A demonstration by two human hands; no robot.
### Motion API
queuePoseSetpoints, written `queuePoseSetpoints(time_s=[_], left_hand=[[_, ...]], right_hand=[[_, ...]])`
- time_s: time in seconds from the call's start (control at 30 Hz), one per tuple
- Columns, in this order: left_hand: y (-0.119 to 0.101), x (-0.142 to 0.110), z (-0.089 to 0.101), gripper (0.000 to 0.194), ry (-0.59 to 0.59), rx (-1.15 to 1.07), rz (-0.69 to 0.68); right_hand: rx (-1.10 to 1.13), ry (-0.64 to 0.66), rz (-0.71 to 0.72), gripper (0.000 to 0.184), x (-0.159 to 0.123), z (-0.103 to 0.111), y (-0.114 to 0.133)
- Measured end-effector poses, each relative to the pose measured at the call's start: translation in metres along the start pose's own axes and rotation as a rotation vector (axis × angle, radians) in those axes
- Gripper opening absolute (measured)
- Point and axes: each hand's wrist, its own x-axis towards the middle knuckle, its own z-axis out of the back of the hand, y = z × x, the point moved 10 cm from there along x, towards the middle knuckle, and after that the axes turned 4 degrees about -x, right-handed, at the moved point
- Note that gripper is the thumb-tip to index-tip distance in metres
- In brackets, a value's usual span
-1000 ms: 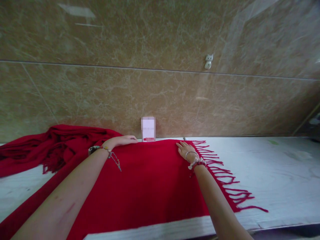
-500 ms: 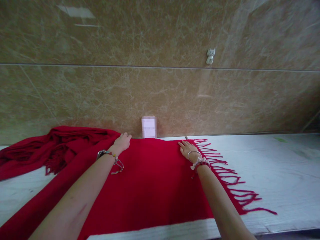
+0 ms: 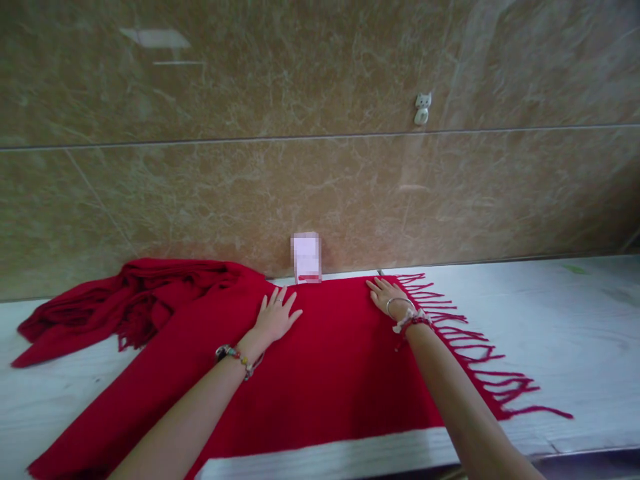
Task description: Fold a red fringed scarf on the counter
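Note:
A red fringed scarf lies across the white tabletop, smooth on the right and bunched in loose folds at the left. My left hand rests on the scarf near its far edge, fingers spread and palm down. Near the fringed end, my right hand lies flat on the cloth with its fingers stretched out. Red tassels fan out to the right of my right forearm. Both wrists wear bracelets.
A brown marbled tile wall rises behind the white table. A small pale card or device, blurred out, leans against the wall beyond the scarf. A white cat-shaped hook is fixed to the wall.
My left hand has moved right and nearer, from the scarf's far edge onto the flat cloth, and its fingers have spread. My right hand stays on the scarf. The view has tilted slightly.

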Motion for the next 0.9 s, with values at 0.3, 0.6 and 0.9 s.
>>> queuePoseSetpoints(time_s=[0.3, 0.6, 0.9], left_hand=[[-0.020, -0.010, -0.020, 0.060, 0.061, -0.054, 0.029], [-0.045, -0.002, -0.024, 0.060, 0.081, -0.035, 0.041], [-0.064, 0.010, -0.028, 0.059, 0.010, -0.111, -0.008]], right_hand=[[-0.017, 0.036, -0.017, 0.048, -0.005, -0.008, -0.022], [-0.055, 0.034, -0.010, 0.049, 0.002, -0.021, -0.043], [-0.050, 0.012, 0.001, 0.050, 0.002, -0.030, -0.078]])
